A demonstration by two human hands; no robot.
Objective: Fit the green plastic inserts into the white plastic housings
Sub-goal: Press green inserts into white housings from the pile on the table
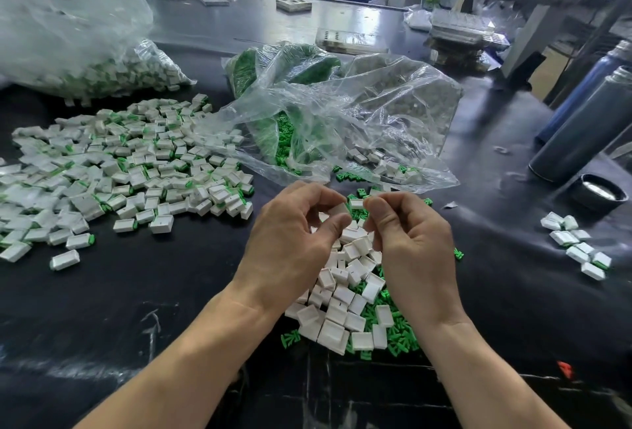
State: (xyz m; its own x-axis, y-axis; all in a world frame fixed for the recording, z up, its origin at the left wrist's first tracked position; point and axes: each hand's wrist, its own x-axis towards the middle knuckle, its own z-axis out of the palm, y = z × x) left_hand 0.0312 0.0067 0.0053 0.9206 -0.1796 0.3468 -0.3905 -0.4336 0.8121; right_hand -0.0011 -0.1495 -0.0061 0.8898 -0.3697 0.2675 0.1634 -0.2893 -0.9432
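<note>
My left hand (290, 233) pinches a white plastic housing (339, 209) between thumb and fingers. Close beside it, my right hand (410, 240) pinches another white housing (356, 203) at its fingertips; whether a green insert sits in it is hidden. Both hands hover over a heap of loose white housings (338, 312) mixed with green inserts (398, 329) on the black table. At the left lies a wide spread of housings with green inserts fitted (119, 175).
A crumpled clear bag (359, 121) holding green inserts lies behind my hands. Another bag of fitted parts (102, 69) sits far left. Two dark bottles (581, 134) and a lid (600, 193) stand at the right, near a small cluster of housings (574, 247).
</note>
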